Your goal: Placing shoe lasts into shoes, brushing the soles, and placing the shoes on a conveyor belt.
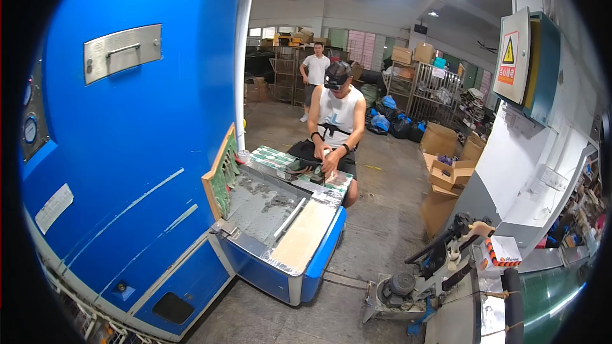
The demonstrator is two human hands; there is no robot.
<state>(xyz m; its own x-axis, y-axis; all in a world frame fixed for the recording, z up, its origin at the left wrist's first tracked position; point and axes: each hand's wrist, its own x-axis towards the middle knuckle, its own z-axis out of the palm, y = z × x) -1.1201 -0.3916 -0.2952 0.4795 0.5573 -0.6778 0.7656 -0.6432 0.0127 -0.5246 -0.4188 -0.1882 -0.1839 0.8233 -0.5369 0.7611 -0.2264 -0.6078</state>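
Neither of my hands shows in the head view, and no forearm of mine comes in from the lower edge. Across from me a co-worker (338, 111) in a white sleeveless top and dark cap bends over a work table. Both of that person's hands (328, 160) are at a dark shoe (317, 176) on the table's patterned far end (273, 157). Another dark shoe (298, 167) lies beside it. The table's grey metal bed (248, 210) is scattered with dark scraps, and a pale board (305, 234) covers its right side.
A tall blue machine (159, 127) fills the left. At the lower right stands a machine with a motor (401, 283), below an electrical box (513, 57). Cardboard boxes (440, 140), black bags (400, 129) and wire cages line the back. Another person (315, 70) stands farther off.
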